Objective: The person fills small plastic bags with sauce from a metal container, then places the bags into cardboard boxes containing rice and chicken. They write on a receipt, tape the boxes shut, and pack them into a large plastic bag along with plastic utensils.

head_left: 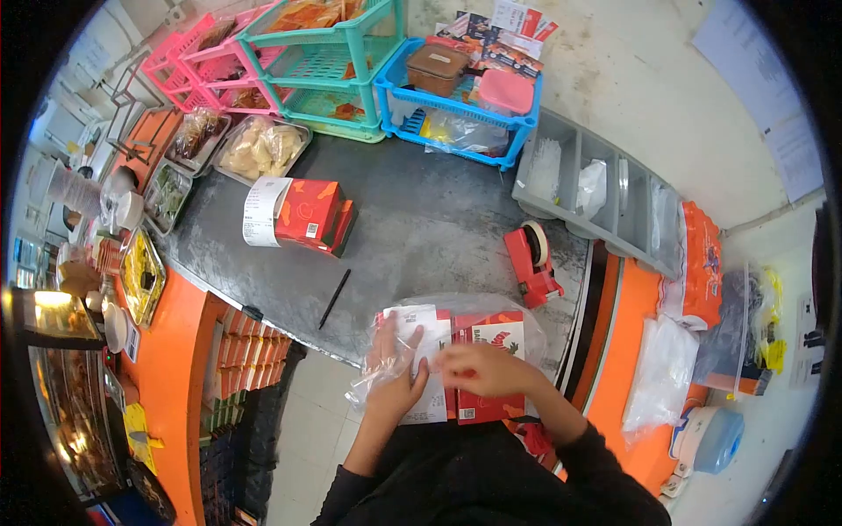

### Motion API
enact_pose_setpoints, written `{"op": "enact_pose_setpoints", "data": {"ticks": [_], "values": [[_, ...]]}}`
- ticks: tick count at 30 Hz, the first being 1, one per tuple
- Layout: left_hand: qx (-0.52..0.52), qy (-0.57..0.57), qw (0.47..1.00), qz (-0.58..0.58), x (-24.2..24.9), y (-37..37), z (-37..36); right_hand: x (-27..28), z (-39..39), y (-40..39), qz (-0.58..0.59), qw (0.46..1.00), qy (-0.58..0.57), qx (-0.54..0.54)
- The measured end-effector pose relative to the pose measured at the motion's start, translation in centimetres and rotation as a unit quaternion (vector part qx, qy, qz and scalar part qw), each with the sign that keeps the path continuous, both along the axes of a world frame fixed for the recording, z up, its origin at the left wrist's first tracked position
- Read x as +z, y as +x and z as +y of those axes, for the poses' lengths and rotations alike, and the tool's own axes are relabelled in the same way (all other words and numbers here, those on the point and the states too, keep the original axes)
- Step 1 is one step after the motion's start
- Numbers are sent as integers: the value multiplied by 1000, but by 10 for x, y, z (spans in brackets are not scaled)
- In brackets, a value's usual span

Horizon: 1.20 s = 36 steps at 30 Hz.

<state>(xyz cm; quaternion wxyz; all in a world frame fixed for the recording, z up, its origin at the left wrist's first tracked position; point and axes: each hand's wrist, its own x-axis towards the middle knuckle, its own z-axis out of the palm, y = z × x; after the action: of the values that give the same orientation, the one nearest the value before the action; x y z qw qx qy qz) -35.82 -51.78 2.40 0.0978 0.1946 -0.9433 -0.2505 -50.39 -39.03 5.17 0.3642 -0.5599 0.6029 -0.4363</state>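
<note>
Two red food boxes lie side by side at the counter's front edge, in a clear plastic bag [532,329]. A long white receipt [430,386] covers much of the left box; the right box [495,408] shows a white and green printed panel. My left hand [392,368] rests flat on the receipt and the left box, fingers stretched, with crumpled plastic around it. Over the right box is my right hand [481,368], its fingers curled together and slightly blurred; what they hold, if anything, is hidden. A red tape dispenser [533,267] stands just beyond the boxes.
Another red box with a receipt [307,215] and a black pen [335,298] lie on the dark counter [403,210]. Behind stand a blue basket [456,110], green racks [324,92] and a grey divided tray [601,188]. Plastic bags [660,373] lie to the right.
</note>
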Motion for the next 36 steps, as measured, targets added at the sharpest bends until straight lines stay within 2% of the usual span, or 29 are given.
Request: {"op": "enact_pose_setpoints", "data": {"ticks": [1,3,4,5,7,8,9,10,12,13,15,16,18,19,21,22,24,25,27,30,31,32,33,34,35,36], "values": [[-3,-16,1000,-8,7,-2,-1,-22,-18,-1,90,996,-7,-25],[6,-32,999,-17,5,-4,-3,-36,-51,-23,80,995,-21,-51],[6,137,989,-60,-5,-4,-4,-44,-63,-36,78,996,-20,-44],[5,302,948,-99,-10,-4,-4,-53,-74,-49,51,999,4,-2],[-2,278,959,-61,-7,-5,-3,-57,-87,-67,23,998,30,46],[-15,251,967,-27,-4,-4,-2,-56,-92,-72,-53,988,126,71],[-5,241,968,-65,-3,-1,1,-57,-97,-76,-128,962,221,97],[3,244,968,-67,-2,1,4,-59,-100,-79,-130,961,223,104],[10,156,981,-111,-1,2,13,-63,-103,-87,-130,965,168,152],[8,152,981,-121,-1,2,12,-64,-104,-90,-133,964,171,155],[12,169,977,-131,0,0,10,-64,-104,-94,-107,967,66,223],[13,183,973,-138,1,-1,10,-63,-103,-92,-113,966,70,222],[2,163,979,-118,2,-5,5,-55,-102,-90,-21,974,32,223],[-8,140,986,-94,2,-8,2,-51,-103,-90,-22,975,34,221],[-9,151,984,-91,1,-11,0,-43,-103,-90,55,969,115,211],[-6,161,983,-86,0,-13,0,-45,-102,-91,58,969,117,210],[-7,145,986,-76,-4,-11,1,-58,-99,-91,95,960,213,156],[-7,126,990,-69,-5,-9,2,-65,-99,-92,95,960,213,154],[-10,123,991,-60,-6,-8,3,-79,-103,-97,-66,880,435,180],[4,141,987,-71,-1,-9,5,-88,-106,-88,-81,880,439,166],[21,162,982,-93,0,-9,6,-84,-101,-93,-33,922,351,160],[19,160,983,-92,1,-5,9,-77,-91,-90,-33,923,349,157],[30,124,988,-82,1,-2,12,-71,-77,-88,154,952,248,89],[42,88,993,-71,2,2,17,-66,-65,-82,335,932,135,18],[57,98,991,-64,5,8,21,-25,-55,-57,397,895,201,-14],[55,97,992,-63,-1,17,23,-22,-38,-34,380,915,134,-28]]}}
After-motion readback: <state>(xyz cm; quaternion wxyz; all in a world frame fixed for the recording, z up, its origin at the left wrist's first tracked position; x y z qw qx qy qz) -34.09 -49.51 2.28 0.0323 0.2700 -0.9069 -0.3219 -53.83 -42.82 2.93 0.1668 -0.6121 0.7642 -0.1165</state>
